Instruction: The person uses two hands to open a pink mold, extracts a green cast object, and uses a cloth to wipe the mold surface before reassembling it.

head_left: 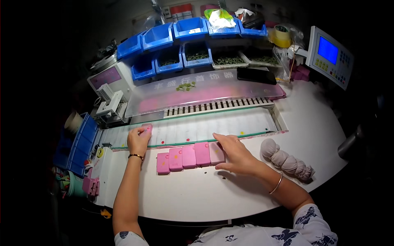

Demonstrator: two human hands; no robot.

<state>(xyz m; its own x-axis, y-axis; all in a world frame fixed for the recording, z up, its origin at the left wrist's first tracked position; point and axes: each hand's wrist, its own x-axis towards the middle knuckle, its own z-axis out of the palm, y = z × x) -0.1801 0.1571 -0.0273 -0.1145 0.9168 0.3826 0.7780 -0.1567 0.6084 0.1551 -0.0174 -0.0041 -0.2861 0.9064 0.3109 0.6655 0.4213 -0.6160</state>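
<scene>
Several pink rectangular blocks (188, 157) stand side by side in a row on the white table, some with small yellow marks. My left hand (138, 141) pinches another pink block (147, 127) over the left part of a long glass-topped strip (205, 127) with a green edge. At the row's right end, my right hand (236, 153) has thumb and fingers apart around the last, paler block (216, 153). Whether they touch it is hard to tell. Small coloured dots lie along the strip, and dark crumbs (223, 178) are on the table below that hand.
A grey twisted cloth bundle (285, 160) lies at the right. Behind the strip are rollers (221, 105) and a clear cover (164, 96) bearing green pieces (186, 86) and a black phone (256, 76). Blue bins (158, 37), a white machine (111, 104) and a screen panel (330, 55) surround the table.
</scene>
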